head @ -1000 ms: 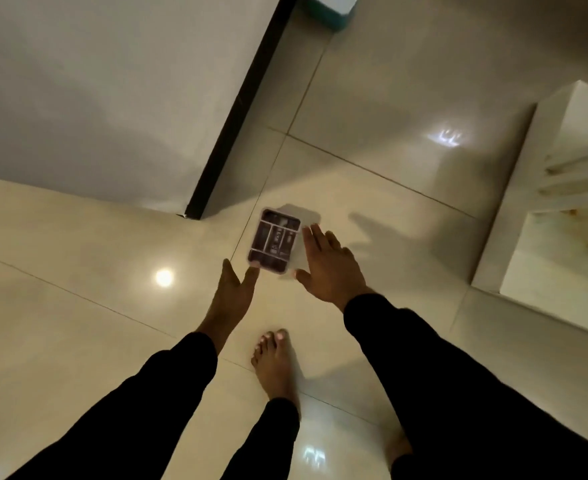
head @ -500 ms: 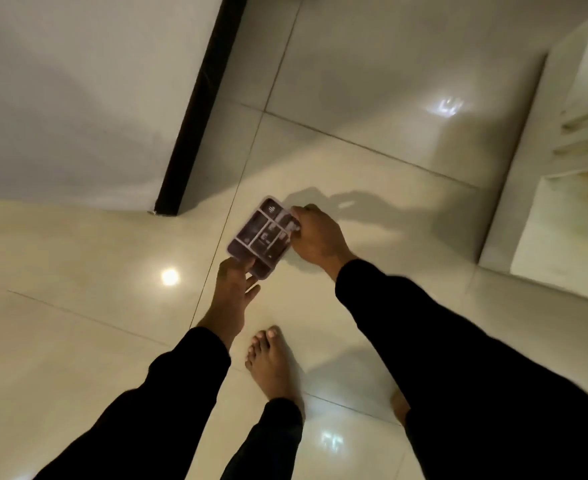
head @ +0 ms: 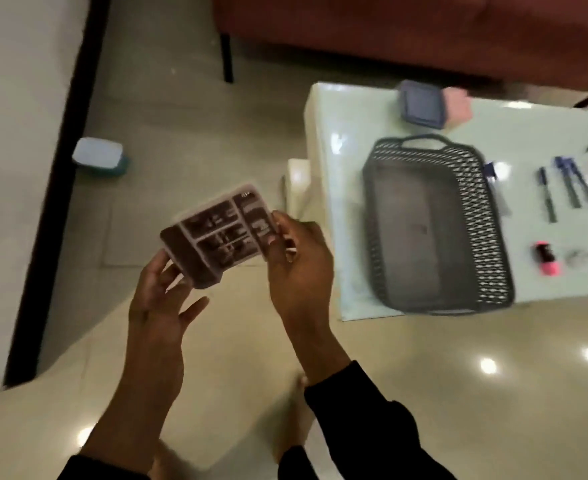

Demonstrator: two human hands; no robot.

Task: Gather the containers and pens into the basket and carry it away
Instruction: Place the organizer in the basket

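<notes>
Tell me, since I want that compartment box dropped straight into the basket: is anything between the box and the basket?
Nothing visible blocks it. The compartment box is held over the floor by the left hand and right hand; the basket sits open and empty on the table to the right, pens beyond it.

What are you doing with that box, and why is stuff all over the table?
A person holds a small divided box in both hands, left hand under one end and right hand gripping the other. On the table sits a dark basket with nothing in it, pens beside it and a blue-lidded container behind. Another container lies on the floor.
</notes>
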